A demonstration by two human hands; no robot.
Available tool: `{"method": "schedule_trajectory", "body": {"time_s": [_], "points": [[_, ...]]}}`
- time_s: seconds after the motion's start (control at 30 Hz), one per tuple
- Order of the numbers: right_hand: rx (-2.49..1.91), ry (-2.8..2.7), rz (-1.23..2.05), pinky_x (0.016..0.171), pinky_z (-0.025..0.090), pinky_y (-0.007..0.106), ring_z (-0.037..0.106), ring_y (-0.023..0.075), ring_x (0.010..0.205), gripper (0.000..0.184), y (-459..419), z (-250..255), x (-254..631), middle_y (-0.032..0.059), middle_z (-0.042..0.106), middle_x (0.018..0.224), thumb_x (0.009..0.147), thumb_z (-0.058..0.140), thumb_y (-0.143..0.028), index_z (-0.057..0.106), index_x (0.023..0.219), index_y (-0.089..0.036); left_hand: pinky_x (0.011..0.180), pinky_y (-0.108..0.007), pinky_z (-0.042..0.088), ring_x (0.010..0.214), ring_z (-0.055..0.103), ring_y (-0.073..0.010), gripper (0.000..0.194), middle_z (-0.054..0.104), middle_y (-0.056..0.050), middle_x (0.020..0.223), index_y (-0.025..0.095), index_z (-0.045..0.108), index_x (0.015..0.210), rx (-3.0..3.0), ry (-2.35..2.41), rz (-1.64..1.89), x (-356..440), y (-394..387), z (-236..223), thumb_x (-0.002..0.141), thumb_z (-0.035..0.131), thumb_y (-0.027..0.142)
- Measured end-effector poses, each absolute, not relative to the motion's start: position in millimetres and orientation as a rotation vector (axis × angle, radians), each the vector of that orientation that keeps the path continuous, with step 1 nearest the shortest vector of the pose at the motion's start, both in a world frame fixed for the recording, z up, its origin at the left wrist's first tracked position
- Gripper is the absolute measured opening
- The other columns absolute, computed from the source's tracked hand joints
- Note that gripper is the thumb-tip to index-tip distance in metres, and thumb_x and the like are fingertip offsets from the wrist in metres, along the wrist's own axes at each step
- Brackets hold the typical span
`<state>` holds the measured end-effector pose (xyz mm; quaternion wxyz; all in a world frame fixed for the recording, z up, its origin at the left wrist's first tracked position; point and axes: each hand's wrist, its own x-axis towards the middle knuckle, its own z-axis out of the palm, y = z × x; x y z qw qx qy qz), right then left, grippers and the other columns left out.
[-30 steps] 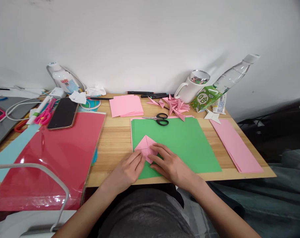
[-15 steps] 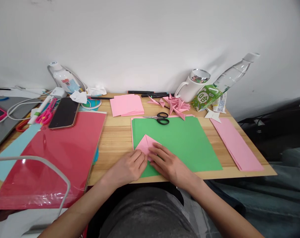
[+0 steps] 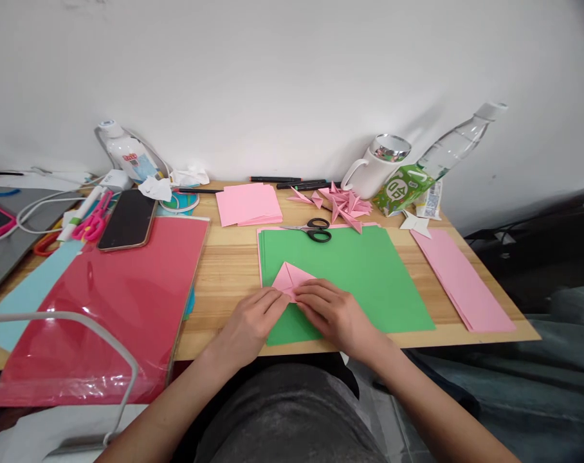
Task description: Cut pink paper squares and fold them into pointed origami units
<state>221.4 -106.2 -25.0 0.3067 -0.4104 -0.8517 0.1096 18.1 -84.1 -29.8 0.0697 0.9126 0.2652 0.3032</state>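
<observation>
A pink sheet of origami paper (image 3: pixel 289 276) with crease lines lies over the left part of the green paper (image 3: pixel 359 276). My left hand (image 3: pixel 256 319) pinches its near left edge. From the other side my right hand (image 3: pixel 337 314) grips the near right edge, fingers bent and thumb underneath. The fingertips of both hands almost meet at the near edge, which they cover. Behind the folded sheet, black-handled scissors (image 3: pixel 318 229) rest on the green paper. Further back are pink folded paper stars (image 3: pixel 347 204) and a stack of pink squares (image 3: pixel 249 204).
To the left lie red paper in a clear sleeve (image 3: pixel 123 302), a phone (image 3: pixel 128 220) and pink scissors (image 3: pixel 93 222). A white mug (image 3: pixel 376 166), a green carton (image 3: pixel 402 190) and a leaning water bottle (image 3: pixel 458 145) stand back right. Pink strips (image 3: pixel 465 283) lie near the right edge.
The near corner of the pink sheet has been folded up. My right hand's fingers have drawn in and down to the near edge, close to my left fingertips.
</observation>
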Motion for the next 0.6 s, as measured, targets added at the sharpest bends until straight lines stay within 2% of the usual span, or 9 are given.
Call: {"method": "schedule_trajectory", "body": {"time_s": [0.07, 0.17, 0.27, 0.37, 0.47, 0.6], "points": [[-1.158, -2.187, 0.364, 0.079, 0.057, 0.035, 0.065, 0.0199, 0.092, 0.015, -103, -24, 221, 0.0084, 0.071, 0.091, 0.092, 0.049, -0.015, 0.065, 0.092, -0.017, 0.090, -0.043, 0.055, 0.106, 0.060, -0.0231, 0.027, 0.065, -0.013, 0.107, 0.012, 0.055, 0.116, 2.676, 0.813, 0.911, 14, -83, -34, 0.093, 0.041, 0.009], [-1.247, -2.138, 0.464, 0.073, 0.055, 0.031, 0.064, 0.0184, 0.083, 0.014, -97, -25, 221, 0.0061, 0.070, 0.084, 0.091, 0.051, -0.016, 0.063, 0.086, -0.019, 0.093, -0.048, 0.053, 0.111, 0.057, -0.0257, 0.024, 0.067, -0.010, 0.095, 0.013, 0.059, 0.110, 2.696, 0.820, 0.897, 6, -82, -38, 0.091, 0.045, 0.008], [-1.337, -2.085, 0.485, 0.068, 0.052, 0.030, 0.062, 0.0183, 0.075, 0.012, -93, -27, 219, 0.0046, 0.068, 0.077, 0.090, 0.053, -0.019, 0.062, 0.081, -0.019, 0.091, -0.047, 0.055, 0.115, 0.056, -0.0275, 0.023, 0.069, -0.012, 0.091, 0.009, 0.060, 0.107, 2.749, 0.777, 0.904, 0, -84, -38, 0.090, 0.046, 0.005], [-1.412, -2.015, 0.470, 0.063, 0.048, 0.028, 0.059, 0.0175, 0.068, 0.012, -91, -30, 215, 0.0039, 0.065, 0.073, 0.088, 0.054, -0.020, 0.063, 0.080, -0.019, 0.089, -0.041, 0.057, 0.112, 0.058, -0.0250, 0.025, 0.068, -0.014, 0.100, 0.009, 0.059, 0.112, 2.690, 0.789, 0.937, -1, -87, -38, 0.091, 0.047, 0.006], [-1.472, -1.974, 0.433, 0.061, 0.047, 0.028, 0.058, 0.0171, 0.066, 0.013, -92, -31, 211, 0.0037, 0.064, 0.073, 0.088, 0.053, -0.020, 0.064, 0.080, -0.019, 0.085, -0.037, 0.057, 0.102, 0.060, -0.0198, 0.024, 0.068, -0.009, 0.098, 0.013, 0.059, 0.113, 2.494, 0.879, 1.000, 0, -87, -39, 0.090, 0.051, 0.009], [-1.527, -1.996, 0.360, 0.061, 0.045, 0.028, 0.056, 0.0173, 0.066, 0.014, -92, -34, 207, 0.0037, 0.061, 0.072, 0.088, 0.052, -0.019, 0.064, 0.081, -0.019, 0.086, -0.038, 0.055, 0.102, 0.056, -0.0195, 0.029, 0.064, -0.008, 0.100, 0.017, 0.057, 0.118, 2.451, 0.855, 0.963, 1, -86, -41, 0.091, 0.049, 0.009]]}}
